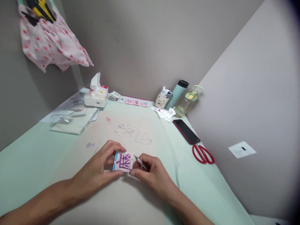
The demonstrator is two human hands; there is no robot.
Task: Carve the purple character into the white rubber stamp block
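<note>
A small white block (123,161) with a purple character on its face and a blue strip along its left side is held up over the table. My left hand (106,164) grips its left part, fingers on the top edge and thumb at the bottom edge. In my right hand (151,170) is a slim pen-like tool (141,163) with a dark, thin tip, which points up and left near the block's right edge. My right thumb is close to the block's lower right corner; whether it touches is hard to tell. Small shavings (127,129) lie on the table beyond the hands.
Red-handled scissors (203,154) and a phone (187,131) lie at the right. Behind them stand a clear bottle (186,103), a blue flask (177,93) and a pen cup (162,99). Character cards (136,102) line the back, beside a tissue pack (96,97). A plastic-wrapped pad (75,125) lies left.
</note>
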